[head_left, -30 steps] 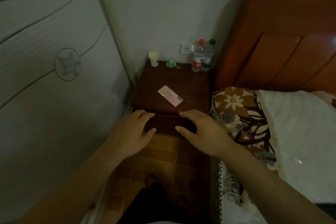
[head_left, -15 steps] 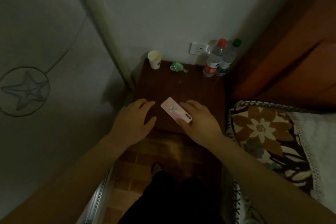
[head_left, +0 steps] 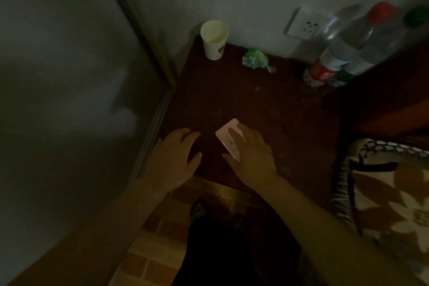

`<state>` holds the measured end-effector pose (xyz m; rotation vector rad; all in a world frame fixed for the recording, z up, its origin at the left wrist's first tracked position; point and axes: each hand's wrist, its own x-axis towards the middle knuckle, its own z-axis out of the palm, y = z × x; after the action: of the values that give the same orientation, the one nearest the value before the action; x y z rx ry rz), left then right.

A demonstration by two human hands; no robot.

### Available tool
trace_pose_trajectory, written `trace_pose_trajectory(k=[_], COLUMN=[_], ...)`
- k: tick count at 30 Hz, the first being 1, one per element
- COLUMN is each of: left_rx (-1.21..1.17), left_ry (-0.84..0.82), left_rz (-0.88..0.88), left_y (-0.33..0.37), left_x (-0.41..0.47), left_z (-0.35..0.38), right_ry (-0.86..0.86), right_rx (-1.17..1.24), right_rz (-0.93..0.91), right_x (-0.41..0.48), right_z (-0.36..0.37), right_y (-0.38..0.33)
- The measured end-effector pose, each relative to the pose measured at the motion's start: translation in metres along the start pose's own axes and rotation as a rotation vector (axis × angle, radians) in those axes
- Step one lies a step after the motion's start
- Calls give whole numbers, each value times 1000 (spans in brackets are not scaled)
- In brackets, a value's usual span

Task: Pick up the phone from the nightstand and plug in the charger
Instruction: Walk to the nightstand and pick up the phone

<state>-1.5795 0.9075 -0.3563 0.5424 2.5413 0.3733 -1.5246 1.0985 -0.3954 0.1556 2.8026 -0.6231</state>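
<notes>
- Nightstand (head_left: 267,104): dark wooden tabletop, seen from above in dim light, set in the corner between a pale panel on the left and a bed on the right.
- Phone (head_left: 226,136): pink, lying flat on the tabletop near its front edge, long axis running diagonally; its far corner is uncovered, the rest is partly hidden under the right hand.
- Right hand (head_left: 251,153): palm down over the phone, fingers (head_left: 233,133) laid across its back, thumb at the near edge. The grip is not closed around the phone; whether the phone is lifted at all cannot be told.
- Left hand (head_left: 175,153): palm down just beside the phone, apart from it, fingers loosely spread, grip released and holding nothing.
- Paper cup (head_left: 214,39): upright at the back left corner.
- Green wrapper (head_left: 254,59): crumpled, near the back edge.
- Two water bottles (head_left: 343,53): side by side at the back right, one red-capped, one green-capped.
- Wall socket (head_left: 306,24): white, on the wall just behind the bottles.
- Patterned pillow (head_left: 383,193): on the bed at the right edge.
</notes>
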Motion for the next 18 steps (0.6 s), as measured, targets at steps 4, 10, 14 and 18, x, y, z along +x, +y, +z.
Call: trace_pose_trajectory(k=[4,10,14,18], left_rx=[-44,-62,-81,-61], left_ry=[39,1,-25,-72], left_rz=[-34,-54,-55,-51], left_y=[-16,-24,-24,-23], left_x=[13,18,21,26], left_z=[15,20,17,18], right_ry=[7,-14,-47,-81], right_rx=[-62,-109,-112,-199], right_rz=[8,42,20,8], right_x=[23,30,35,36], right_z=[24,36,33,34], right_y=[10,16,15,13])
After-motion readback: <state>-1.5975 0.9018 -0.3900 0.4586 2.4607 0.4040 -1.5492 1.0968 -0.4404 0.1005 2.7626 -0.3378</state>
